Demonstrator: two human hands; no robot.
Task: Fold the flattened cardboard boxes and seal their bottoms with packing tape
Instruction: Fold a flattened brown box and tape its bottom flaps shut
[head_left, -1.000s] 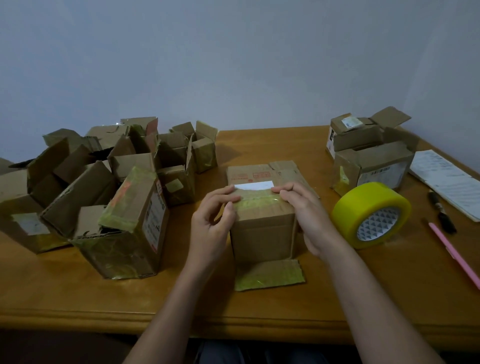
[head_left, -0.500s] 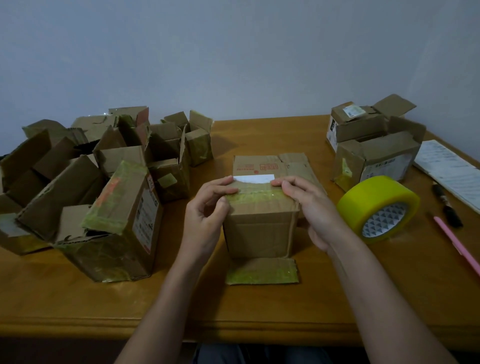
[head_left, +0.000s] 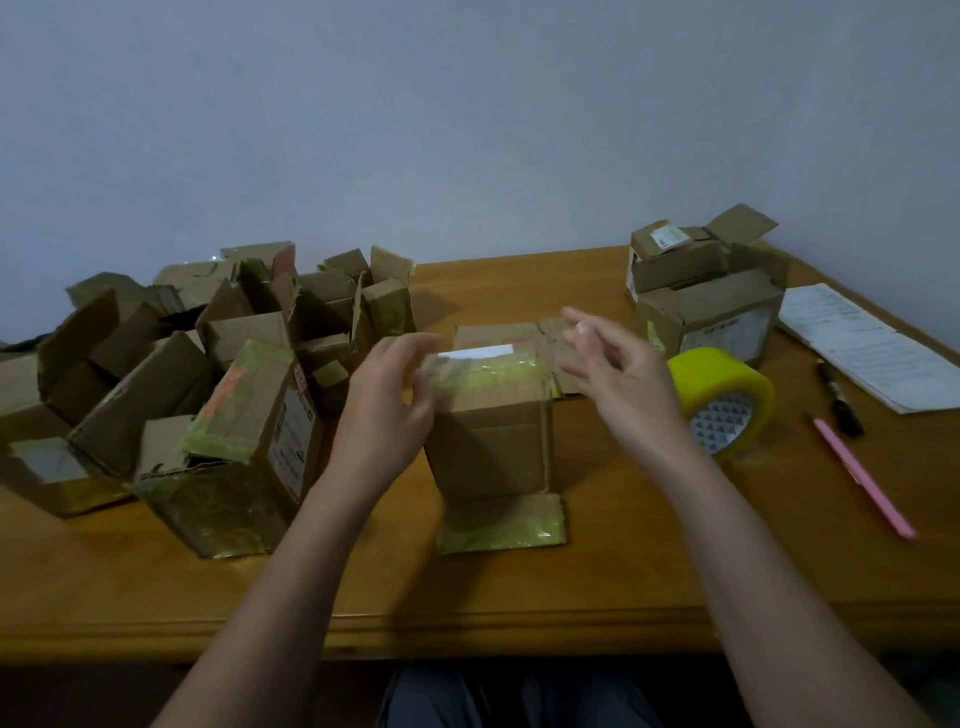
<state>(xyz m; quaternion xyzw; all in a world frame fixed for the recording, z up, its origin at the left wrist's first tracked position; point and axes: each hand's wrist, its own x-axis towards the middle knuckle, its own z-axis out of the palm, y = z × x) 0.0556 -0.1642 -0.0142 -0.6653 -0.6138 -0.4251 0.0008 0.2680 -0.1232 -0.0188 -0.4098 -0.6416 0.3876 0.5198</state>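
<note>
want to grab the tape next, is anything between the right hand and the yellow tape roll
Nothing visible does. The right hand hangs open just left of the yellow packing tape roll, with only bare wooden table between them. The brown cardboard box being sealed sits on the hand's other side.

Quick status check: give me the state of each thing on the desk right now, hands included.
Center box: upright, top seam taped, front flap flat on desk.
Left hand: open, beside the box.
Right hand: open, lifted off the box.
Tape roll: standing on edge.
Pink pen: lying flat.
Left boxes: piled, flaps open.
</note>
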